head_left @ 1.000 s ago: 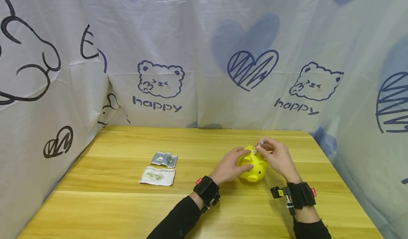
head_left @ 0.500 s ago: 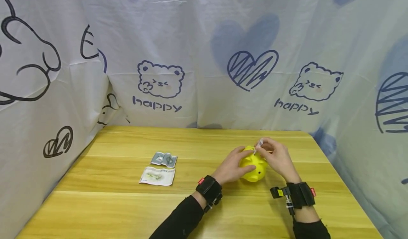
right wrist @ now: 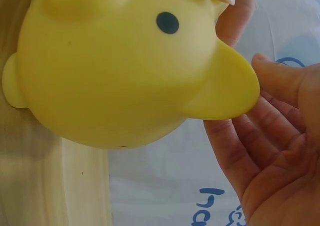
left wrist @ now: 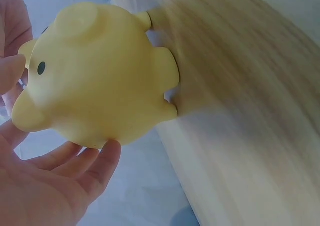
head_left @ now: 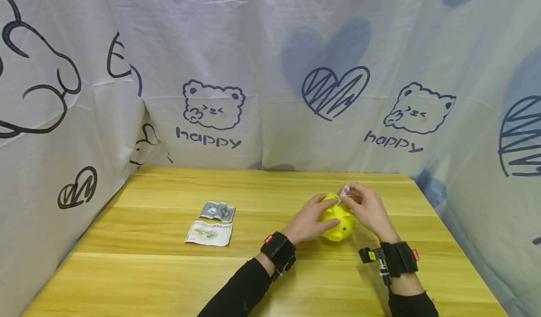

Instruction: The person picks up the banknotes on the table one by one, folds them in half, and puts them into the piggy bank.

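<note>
A yellow piggy bank [head_left: 340, 231] stands on the table toward the right, its face toward the near side. My left hand [head_left: 305, 222] holds it from the left, fingers over the top and thumb near the face. In the left wrist view, the left fingertips [left wrist: 107, 158] press against the side of the yellow body. At the top of the bank, my right hand [head_left: 371, 212] pinches a small folded banknote [head_left: 346, 189], whose lower end meets the bank's back. The slot itself is hidden by the fingers. In the right wrist view, the bank's ear covers part of the right hand [right wrist: 280, 146].
To the left on the wooden table [head_left: 148, 279] lie two banknotes: a creased blue-green one [head_left: 217, 212] and, nearer, a pale one with a green print [head_left: 209, 233]. A white printed cloth [head_left: 270, 73] hangs behind the table and along both sides.
My left hand has shifted slightly to the right, and the piggy bank has turned a little with it. The right hand and its folded banknote have hardly moved.
</note>
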Available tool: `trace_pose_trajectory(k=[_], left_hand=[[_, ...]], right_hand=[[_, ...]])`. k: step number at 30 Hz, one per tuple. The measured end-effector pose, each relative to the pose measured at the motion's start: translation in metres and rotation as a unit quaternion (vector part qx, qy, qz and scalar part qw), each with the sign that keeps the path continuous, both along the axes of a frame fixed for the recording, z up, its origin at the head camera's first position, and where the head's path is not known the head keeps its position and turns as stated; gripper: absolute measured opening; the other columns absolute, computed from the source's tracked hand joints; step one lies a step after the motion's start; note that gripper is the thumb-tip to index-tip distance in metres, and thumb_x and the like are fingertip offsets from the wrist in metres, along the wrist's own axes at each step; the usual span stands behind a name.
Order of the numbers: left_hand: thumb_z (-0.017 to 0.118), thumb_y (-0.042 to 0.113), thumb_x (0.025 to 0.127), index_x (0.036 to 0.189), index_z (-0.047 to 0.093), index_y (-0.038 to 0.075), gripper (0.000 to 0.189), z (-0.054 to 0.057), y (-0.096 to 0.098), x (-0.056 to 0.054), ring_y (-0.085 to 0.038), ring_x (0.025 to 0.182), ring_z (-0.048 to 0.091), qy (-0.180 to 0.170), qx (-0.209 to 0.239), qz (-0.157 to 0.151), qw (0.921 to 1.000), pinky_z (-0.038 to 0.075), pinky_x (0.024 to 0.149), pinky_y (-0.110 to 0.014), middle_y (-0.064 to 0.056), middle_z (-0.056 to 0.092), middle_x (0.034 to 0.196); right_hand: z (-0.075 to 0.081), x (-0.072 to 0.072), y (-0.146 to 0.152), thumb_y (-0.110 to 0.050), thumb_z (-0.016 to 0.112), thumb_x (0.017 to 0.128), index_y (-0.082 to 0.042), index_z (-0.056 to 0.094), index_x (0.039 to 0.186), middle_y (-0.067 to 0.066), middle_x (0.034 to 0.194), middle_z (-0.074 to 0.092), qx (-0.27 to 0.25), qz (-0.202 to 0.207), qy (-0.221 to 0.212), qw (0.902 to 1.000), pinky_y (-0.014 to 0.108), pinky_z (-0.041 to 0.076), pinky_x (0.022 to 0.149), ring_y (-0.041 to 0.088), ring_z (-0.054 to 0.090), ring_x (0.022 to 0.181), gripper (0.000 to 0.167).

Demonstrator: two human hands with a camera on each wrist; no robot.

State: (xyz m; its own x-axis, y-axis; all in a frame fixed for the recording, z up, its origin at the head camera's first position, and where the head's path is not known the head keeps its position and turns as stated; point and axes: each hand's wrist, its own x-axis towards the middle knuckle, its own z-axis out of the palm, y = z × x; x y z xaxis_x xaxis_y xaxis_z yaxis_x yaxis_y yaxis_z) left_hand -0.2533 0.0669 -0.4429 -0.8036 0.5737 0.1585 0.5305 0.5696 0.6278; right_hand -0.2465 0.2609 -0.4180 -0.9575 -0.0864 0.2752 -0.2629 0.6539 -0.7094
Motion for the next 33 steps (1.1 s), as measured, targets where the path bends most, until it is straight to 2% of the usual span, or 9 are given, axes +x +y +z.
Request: trace_pose_trajectory(k=[8, 21, 27, 33], left_hand=[[0.056, 0.044, 0.099, 0.149, 0.043, 0.028, 0.055, 0.0, 0.0, -0.001, -0.028, 0.142, 0.038, 0.003, -0.003, 0.001, 1.0, 0.04, 0.111, -0.047, -0.01, 0.031, 0.158], [0.058, 0.043, 0.097, 0.149, 0.042, 0.027, 0.057, -0.002, 0.0, 0.0, -0.027, 0.141, 0.039, 0.0, 0.007, 0.007, 0.9999, 0.04, 0.111, -0.046, -0.01, 0.033, 0.157], [0.061, 0.044, 0.096, 0.151, 0.039, 0.022, 0.063, -0.005, -0.001, 0.0, -0.025, 0.139, 0.041, -0.015, 0.031, 0.019, 0.9992, 0.04, 0.111, -0.044, -0.008, 0.036, 0.155], [0.065, 0.049, 0.092, 0.15, 0.039, 0.023, 0.069, -0.01, 0.001, -0.001, -0.02, 0.131, 0.045, -0.035, 0.059, 0.029, 0.9972, 0.045, 0.106, -0.038, -0.004, 0.039, 0.151]], right_hand=[[0.0, -0.002, -0.001, -0.02, 0.063, 0.097, -0.013, 0.065, 0.113, 0.011, 0.109, 0.072, 0.014, 0.006, 0.017, 0.9997, 0.046, 0.057, 0.085, 0.029, 0.069, 0.102, 0.017], [-0.004, -0.002, -0.004, -0.017, 0.065, 0.095, -0.008, 0.066, 0.114, 0.012, 0.107, 0.072, 0.022, 0.017, 0.022, 0.9994, 0.045, 0.058, 0.084, 0.028, 0.069, 0.1, 0.021], [-0.006, -0.003, -0.005, -0.018, 0.066, 0.095, -0.008, 0.066, 0.115, 0.013, 0.108, 0.072, 0.028, 0.01, 0.016, 0.9994, 0.044, 0.058, 0.085, 0.028, 0.068, 0.1, 0.022], [-0.006, -0.003, -0.006, -0.016, 0.068, 0.094, -0.006, 0.067, 0.116, 0.013, 0.108, 0.072, 0.032, 0.009, 0.019, 0.9993, 0.044, 0.058, 0.083, 0.028, 0.068, 0.099, 0.024]])
